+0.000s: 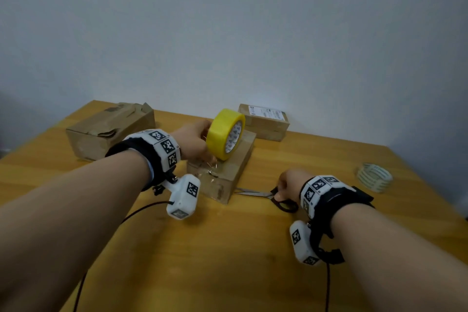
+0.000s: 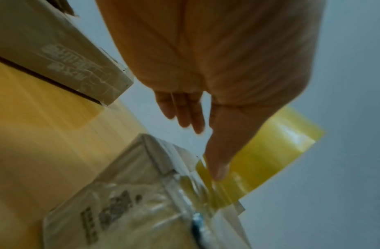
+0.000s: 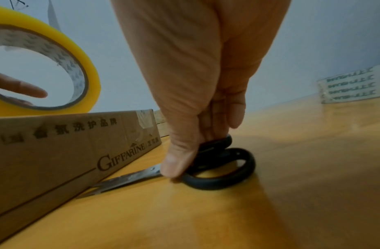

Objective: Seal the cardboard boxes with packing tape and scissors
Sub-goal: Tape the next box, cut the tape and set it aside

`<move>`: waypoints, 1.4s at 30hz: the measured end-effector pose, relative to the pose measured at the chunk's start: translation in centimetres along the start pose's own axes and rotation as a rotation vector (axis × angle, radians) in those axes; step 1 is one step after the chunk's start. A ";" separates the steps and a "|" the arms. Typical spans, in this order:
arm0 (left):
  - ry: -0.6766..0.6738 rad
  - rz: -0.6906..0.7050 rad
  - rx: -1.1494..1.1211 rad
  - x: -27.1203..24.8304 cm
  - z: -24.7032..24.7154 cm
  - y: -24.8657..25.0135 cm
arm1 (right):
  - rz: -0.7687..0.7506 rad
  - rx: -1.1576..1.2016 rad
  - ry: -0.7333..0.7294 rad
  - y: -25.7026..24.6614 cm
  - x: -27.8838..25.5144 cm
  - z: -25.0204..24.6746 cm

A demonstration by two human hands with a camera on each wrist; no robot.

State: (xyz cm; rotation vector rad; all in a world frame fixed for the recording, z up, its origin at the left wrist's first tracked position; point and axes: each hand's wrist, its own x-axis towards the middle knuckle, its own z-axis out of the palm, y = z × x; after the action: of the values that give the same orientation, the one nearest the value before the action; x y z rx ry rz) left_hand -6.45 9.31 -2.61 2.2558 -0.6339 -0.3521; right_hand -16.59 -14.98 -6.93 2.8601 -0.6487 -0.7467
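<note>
My left hand (image 1: 200,143) holds a yellow packing tape roll (image 1: 222,132) upright over the small cardboard box (image 1: 228,167) in the middle of the table. In the left wrist view the thumb (image 2: 221,151) presses on the roll (image 2: 276,148), and a strip of tape (image 2: 218,190) runs down onto the box top (image 2: 131,202). A finger reaches through the roll's core (image 3: 86,67). My right hand (image 1: 285,185) pinches the black handles (image 3: 206,183) of the scissors (image 1: 255,193), which lie flat on the table beside the box (image 3: 57,151), blades closed.
A larger crumpled cardboard box (image 1: 109,132) stands at the back left. Another box with a white label (image 1: 263,121) stands against the wall. A stack of clear tape rolls (image 1: 374,177) lies at the right. The wooden table (image 1: 228,261) stretches toward me.
</note>
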 end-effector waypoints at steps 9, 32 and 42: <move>-0.038 -0.099 0.093 0.7 1.7 2.0 | -0.005 0.169 0.004 3.3 -3.0 1.3; -0.039 0.019 -0.020 1.3 2.2 0.9 | -0.274 0.313 0.109 2.8 -4.3 -3.1; -0.045 0.013 -0.062 1.3 2.1 0.8 | -0.360 0.374 0.066 1.1 -3.8 -4.4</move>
State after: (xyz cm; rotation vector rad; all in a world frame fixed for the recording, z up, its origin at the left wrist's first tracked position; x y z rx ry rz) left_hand -6.55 6.89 -3.50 2.1888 -0.6517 -0.4115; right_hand -17.85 -14.37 -1.21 3.3856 -0.2878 -0.6223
